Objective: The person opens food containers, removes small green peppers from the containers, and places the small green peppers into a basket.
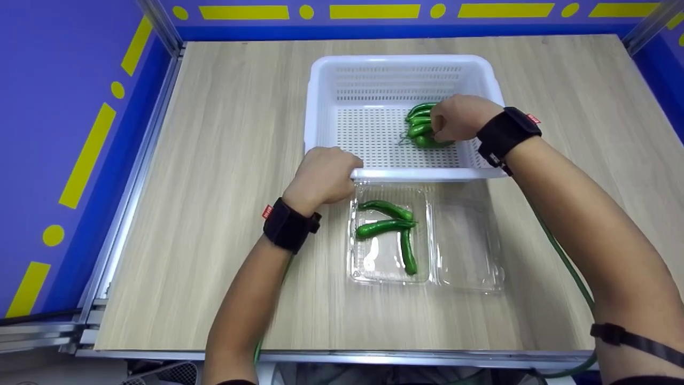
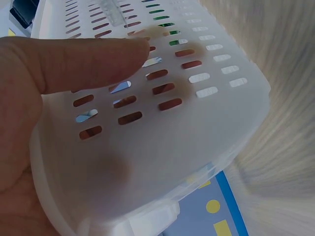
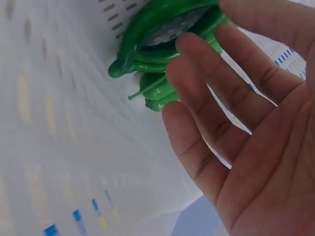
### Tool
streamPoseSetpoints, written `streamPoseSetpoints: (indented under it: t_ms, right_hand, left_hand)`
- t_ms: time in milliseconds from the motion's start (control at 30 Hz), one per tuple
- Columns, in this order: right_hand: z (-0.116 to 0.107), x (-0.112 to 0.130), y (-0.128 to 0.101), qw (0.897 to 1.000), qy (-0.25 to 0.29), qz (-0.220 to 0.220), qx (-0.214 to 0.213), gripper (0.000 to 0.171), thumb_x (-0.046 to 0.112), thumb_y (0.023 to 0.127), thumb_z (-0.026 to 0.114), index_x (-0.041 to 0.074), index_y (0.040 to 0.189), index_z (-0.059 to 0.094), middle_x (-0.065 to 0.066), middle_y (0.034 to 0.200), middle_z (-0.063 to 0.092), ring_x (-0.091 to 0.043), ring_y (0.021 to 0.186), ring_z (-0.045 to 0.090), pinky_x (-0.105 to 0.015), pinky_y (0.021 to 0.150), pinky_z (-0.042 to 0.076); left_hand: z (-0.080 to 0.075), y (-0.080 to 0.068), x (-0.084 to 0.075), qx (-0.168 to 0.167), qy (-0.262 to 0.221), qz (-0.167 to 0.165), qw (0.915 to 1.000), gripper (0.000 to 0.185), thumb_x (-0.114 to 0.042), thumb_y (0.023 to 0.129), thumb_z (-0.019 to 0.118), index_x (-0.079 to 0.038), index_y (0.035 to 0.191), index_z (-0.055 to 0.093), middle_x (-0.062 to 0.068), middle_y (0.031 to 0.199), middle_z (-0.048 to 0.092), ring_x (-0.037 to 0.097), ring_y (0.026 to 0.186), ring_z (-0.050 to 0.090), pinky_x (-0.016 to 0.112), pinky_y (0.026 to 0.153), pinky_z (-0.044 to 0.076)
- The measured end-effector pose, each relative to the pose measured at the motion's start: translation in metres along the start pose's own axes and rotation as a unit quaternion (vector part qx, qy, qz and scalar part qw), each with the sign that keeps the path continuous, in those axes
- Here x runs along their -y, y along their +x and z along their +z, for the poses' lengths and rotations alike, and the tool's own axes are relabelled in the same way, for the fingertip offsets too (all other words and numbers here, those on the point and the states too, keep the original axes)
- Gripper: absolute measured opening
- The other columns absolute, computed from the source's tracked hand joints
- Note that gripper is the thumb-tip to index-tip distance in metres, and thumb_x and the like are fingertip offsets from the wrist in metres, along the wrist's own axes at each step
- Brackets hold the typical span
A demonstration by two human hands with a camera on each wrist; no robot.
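- Right hand (image 1: 460, 118), fingers only half curled, touches a bunch of green peppers (image 1: 420, 126) at 3 o'clock inside the white basket (image 1: 320, 107); such a loose hold could drop some.
- Left hand (image 1: 324, 176) grips the basket's near rim, at 7 o'clock.
- Clear tray (image 1: 389, 270) at 6 o'clock sits close; the basket could bump it.

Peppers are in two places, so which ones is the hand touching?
The bunch of peppers inside the white basket: the right hand reaches them. The three peppers in the clear box lie untouched.
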State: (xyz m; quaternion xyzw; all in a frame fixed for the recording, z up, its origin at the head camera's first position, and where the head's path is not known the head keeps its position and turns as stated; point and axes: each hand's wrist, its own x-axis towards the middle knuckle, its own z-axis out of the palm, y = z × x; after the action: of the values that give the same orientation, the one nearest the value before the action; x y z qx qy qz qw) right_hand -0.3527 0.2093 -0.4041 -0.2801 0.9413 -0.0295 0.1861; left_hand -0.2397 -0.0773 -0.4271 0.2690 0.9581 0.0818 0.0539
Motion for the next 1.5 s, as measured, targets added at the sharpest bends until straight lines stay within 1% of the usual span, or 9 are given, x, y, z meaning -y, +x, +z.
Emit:
streamPoseSetpoints:
  t_ms: [67, 167, 367, 567, 767, 900, 1000, 1267, 1500]
  right_hand:
    - [-0.004, 0.001, 0.000, 1.000, 0.010, 0.000, 0.000, 0.015, 0.020, 0.088, 0.071, 0.005, 0.092, 0.068, -0.012, 0.096, 0.070, -0.027, 0.085, 0.060, -0.042, 0.080, 0.048]
    - [-0.010, 0.002, -0.003, 1.000, 0.024, -0.003, -0.016, 0.016, 0.021, 0.090, 0.068, 0.006, 0.092, 0.068, -0.012, 0.095, 0.070, -0.027, 0.085, 0.060, -0.042, 0.081, 0.048]
    - [-0.019, 0.003, -0.022, 0.996, 0.049, -0.017, -0.078, 0.017, 0.025, 0.094, 0.066, 0.009, 0.093, 0.071, -0.010, 0.095, 0.073, -0.024, 0.082, 0.063, -0.038, 0.075, 0.047]
    - [-0.032, 0.007, -0.041, 0.990, 0.065, -0.031, -0.120, 0.016, 0.026, 0.096, 0.064, 0.012, 0.094, 0.072, -0.008, 0.093, 0.073, -0.021, 0.079, 0.062, -0.033, 0.070, 0.046]
    - [-0.039, 0.010, -0.052, 0.989, 0.059, -0.033, -0.132, 0.017, 0.030, 0.097, 0.064, 0.015, 0.094, 0.071, -0.006, 0.094, 0.073, -0.021, 0.079, 0.062, -0.032, 0.066, 0.045]
    - [-0.039, 0.011, -0.057, 0.988, 0.065, -0.031, -0.134, 0.017, 0.031, 0.097, 0.063, 0.016, 0.095, 0.071, -0.005, 0.095, 0.072, -0.022, 0.082, 0.062, -0.032, 0.066, 0.046]
    - [-0.037, 0.013, -0.061, 0.986, 0.071, -0.037, -0.148, 0.015, 0.029, 0.096, 0.064, 0.015, 0.095, 0.071, -0.005, 0.095, 0.072, -0.021, 0.082, 0.064, -0.030, 0.066, 0.046]
    - [-0.025, 0.022, -0.066, 0.975, 0.100, -0.080, -0.182, 0.010, 0.021, 0.095, 0.067, 0.012, 0.095, 0.070, -0.002, 0.088, 0.071, -0.017, 0.080, 0.064, -0.020, 0.067, 0.045]
    - [-0.021, 0.033, -0.070, 0.967, 0.109, -0.097, -0.207, 0.009, 0.023, 0.095, 0.068, 0.014, 0.093, 0.069, 0.002, 0.086, 0.070, -0.013, 0.077, 0.060, -0.019, 0.065, 0.042]
  left_hand:
    - [0.000, 0.000, 0.001, -0.002, -0.002, -0.002, 1.0000, 0.027, 0.001, 0.071, 0.051, -0.021, 0.065, 0.036, -0.006, 0.064, 0.033, 0.015, 0.064, 0.041, 0.040, 0.060, 0.046]
    - [0.000, -0.001, 0.002, -0.006, -0.002, -0.004, 1.0000, 0.027, 0.001, 0.071, 0.052, -0.021, 0.065, 0.037, -0.006, 0.064, 0.034, 0.015, 0.063, 0.042, 0.040, 0.059, 0.046]
    - [0.000, 0.000, 0.001, -0.004, -0.005, -0.003, 1.0000, 0.027, 0.000, 0.071, 0.052, -0.021, 0.064, 0.037, -0.006, 0.063, 0.035, 0.015, 0.063, 0.044, 0.037, 0.057, 0.043]
    - [0.000, 0.001, 0.000, 0.005, -0.005, -0.005, 1.0000, 0.026, -0.001, 0.070, 0.053, -0.021, 0.065, 0.037, -0.006, 0.063, 0.035, 0.015, 0.064, 0.043, 0.036, 0.058, 0.040]
    - [-0.001, 0.000, 0.000, 0.004, -0.003, -0.005, 1.0000, 0.025, -0.001, 0.071, 0.053, -0.020, 0.066, 0.039, -0.006, 0.064, 0.035, 0.015, 0.064, 0.043, 0.035, 0.057, 0.039]
    - [-0.001, 0.000, 0.000, 0.004, -0.004, -0.003, 1.0000, 0.024, -0.001, 0.071, 0.053, -0.020, 0.066, 0.039, -0.006, 0.064, 0.034, 0.014, 0.064, 0.043, 0.035, 0.056, 0.039]
    - [-0.001, 0.000, 0.000, 0.004, -0.006, -0.001, 1.0000, 0.024, -0.001, 0.071, 0.053, -0.020, 0.066, 0.039, -0.006, 0.064, 0.034, 0.014, 0.063, 0.043, 0.034, 0.056, 0.039]
    - [0.003, 0.000, 0.000, 0.008, -0.006, -0.002, 0.9999, 0.020, 0.000, 0.070, 0.052, -0.018, 0.068, 0.045, -0.006, 0.064, 0.036, 0.014, 0.064, 0.044, 0.034, 0.057, 0.039]
    - [0.001, 0.002, 0.000, 0.015, -0.007, -0.005, 0.9999, 0.018, -0.002, 0.073, 0.054, -0.019, 0.070, 0.049, -0.005, 0.066, 0.043, 0.015, 0.066, 0.049, 0.036, 0.060, 0.044]
